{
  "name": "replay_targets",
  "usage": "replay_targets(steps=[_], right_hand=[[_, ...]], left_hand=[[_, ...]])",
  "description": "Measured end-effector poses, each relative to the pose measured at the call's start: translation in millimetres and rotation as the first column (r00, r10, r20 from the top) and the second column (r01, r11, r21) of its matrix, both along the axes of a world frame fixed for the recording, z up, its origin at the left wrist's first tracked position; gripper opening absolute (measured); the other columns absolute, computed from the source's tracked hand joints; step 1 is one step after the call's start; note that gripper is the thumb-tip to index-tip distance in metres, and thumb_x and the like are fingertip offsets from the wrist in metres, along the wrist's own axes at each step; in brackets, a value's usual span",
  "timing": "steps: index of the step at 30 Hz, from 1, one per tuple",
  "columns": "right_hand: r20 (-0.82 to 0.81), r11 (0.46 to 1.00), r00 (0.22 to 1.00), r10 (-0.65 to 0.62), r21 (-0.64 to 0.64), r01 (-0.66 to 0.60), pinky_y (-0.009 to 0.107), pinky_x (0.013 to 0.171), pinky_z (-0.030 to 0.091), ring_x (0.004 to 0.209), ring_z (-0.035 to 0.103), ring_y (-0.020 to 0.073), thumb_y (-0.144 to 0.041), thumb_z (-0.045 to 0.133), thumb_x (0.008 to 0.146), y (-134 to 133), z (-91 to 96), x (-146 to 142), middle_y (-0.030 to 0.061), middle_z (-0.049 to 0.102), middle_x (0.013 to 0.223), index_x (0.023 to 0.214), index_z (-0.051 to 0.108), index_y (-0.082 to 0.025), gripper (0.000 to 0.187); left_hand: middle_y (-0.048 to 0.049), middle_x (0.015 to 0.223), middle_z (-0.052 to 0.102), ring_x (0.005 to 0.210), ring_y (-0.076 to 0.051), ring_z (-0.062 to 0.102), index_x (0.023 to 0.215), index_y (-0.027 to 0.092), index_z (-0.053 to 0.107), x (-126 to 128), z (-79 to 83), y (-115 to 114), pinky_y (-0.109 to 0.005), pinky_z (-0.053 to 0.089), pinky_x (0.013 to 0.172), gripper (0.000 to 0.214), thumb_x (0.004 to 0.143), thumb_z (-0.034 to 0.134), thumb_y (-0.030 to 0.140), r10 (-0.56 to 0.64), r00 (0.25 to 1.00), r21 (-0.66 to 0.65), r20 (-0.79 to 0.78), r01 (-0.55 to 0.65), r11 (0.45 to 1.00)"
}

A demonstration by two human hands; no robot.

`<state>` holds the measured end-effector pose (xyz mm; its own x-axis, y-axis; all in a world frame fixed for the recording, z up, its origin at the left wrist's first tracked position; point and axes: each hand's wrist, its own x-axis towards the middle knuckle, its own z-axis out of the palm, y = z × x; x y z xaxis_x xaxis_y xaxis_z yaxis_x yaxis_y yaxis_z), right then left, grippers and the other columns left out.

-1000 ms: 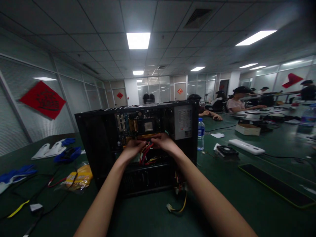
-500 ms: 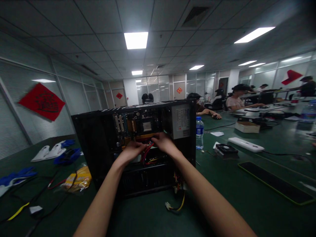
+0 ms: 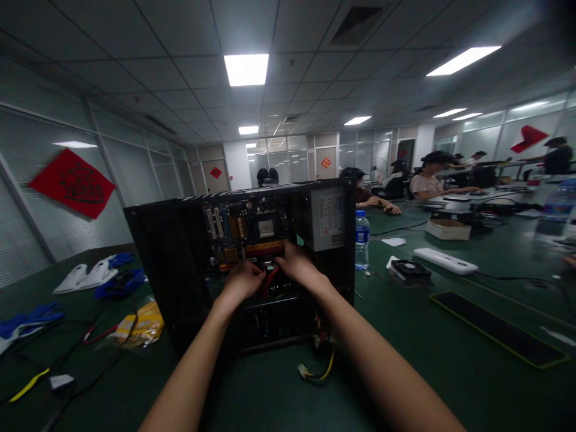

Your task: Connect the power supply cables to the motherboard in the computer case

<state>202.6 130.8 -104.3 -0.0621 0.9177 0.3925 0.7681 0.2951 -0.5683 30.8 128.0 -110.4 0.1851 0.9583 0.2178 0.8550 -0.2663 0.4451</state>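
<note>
An open black computer case [image 3: 175,264] stands on the green table [image 3: 405,348], with its motherboard [image 3: 245,231] and grey power supply [image 3: 329,217] showing. Both my hands reach inside, just below the motherboard. My left hand [image 3: 243,281] is closed in a fist around the red cables [image 3: 270,279]. My right hand [image 3: 294,264] has its fingers curled on the same bundle, touching the left. What the fingertips pinch is hidden. A loose yellow cable with a connector [image 3: 315,372] hangs out of the case onto the table.
A water bottle [image 3: 361,239], a fan [image 3: 409,270], a white power strip [image 3: 445,261] and a dark flat pad [image 3: 497,330] lie to the right. Blue and white gloves [image 3: 96,275], a yellow bag [image 3: 137,327] and wires lie left. Several people sit at far tables.
My left hand has drawn back slightly and closed tighter on the red cables. The case sits a little further left and lower in view as my head shifted.
</note>
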Motion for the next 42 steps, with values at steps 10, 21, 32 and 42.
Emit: replay_targets(steps=[10, 21, 32, 42], right_hand=[[-0.114, 0.998, 0.993, -0.013, -0.055, 0.006, 0.022, 0.061, 0.037, 0.072, 0.059, 0.0135, -0.016, 0.068, 0.083, 22, -17.6, 0, 0.0015, 0.066, 0.08, 0.092, 0.063, -0.016, 0.01], [-0.139, 0.996, 0.99, -0.013, -0.084, 0.002, 0.021, 0.058, 0.035, 0.068, 0.058, 0.0129, -0.014, 0.066, 0.085, 20, -13.3, 0, 0.0012, 0.065, 0.076, 0.09, 0.065, -0.015, 0.006], [-0.154, 0.994, 0.988, -0.012, -0.113, -0.006, 0.022, 0.059, 0.036, 0.066, 0.058, 0.0124, -0.014, 0.065, 0.086, 9, -5.8, 0, 0.0014, 0.065, 0.075, 0.091, 0.065, -0.014, 0.004], [-0.192, 0.991, 0.981, -0.021, -0.133, -0.005, 0.021, 0.057, 0.033, 0.063, 0.054, 0.0111, -0.013, 0.067, 0.086, 19, -11.4, -1, -0.0009, 0.06, 0.071, 0.086, 0.062, -0.015, 0.005]], left_hand=[[-0.004, 0.055, 0.065, 0.054, -0.016, 0.057, 0.061, 0.017, 0.074, 0, -2.1, 1, -0.026, 0.028, 0.052, 0.028, 0.082, 0.058, 0.029, -0.01, 1.0, 0.022, -0.005, 0.01, 1.0], [-0.006, 0.057, 0.067, 0.056, -0.018, 0.059, 0.065, 0.019, 0.077, 3, 4.4, -5, -0.027, 0.031, 0.054, 0.027, 0.081, 0.059, 0.029, 0.033, 0.999, 0.032, 0.012, -0.033, 0.999], [-0.0064, 0.064, 0.071, 0.062, -0.019, 0.062, 0.07, 0.018, 0.078, 3, 4.1, -5, -0.026, 0.033, 0.056, 0.024, 0.082, 0.06, 0.029, 0.038, 0.999, 0.028, 0.024, -0.039, 0.999], [-0.0068, 0.071, 0.073, 0.066, -0.018, 0.064, 0.078, 0.018, 0.079, 2, 2.1, -1, -0.026, 0.033, 0.057, 0.029, 0.088, 0.057, 0.033, 0.06, 0.998, 0.032, -0.024, -0.059, 0.998]])
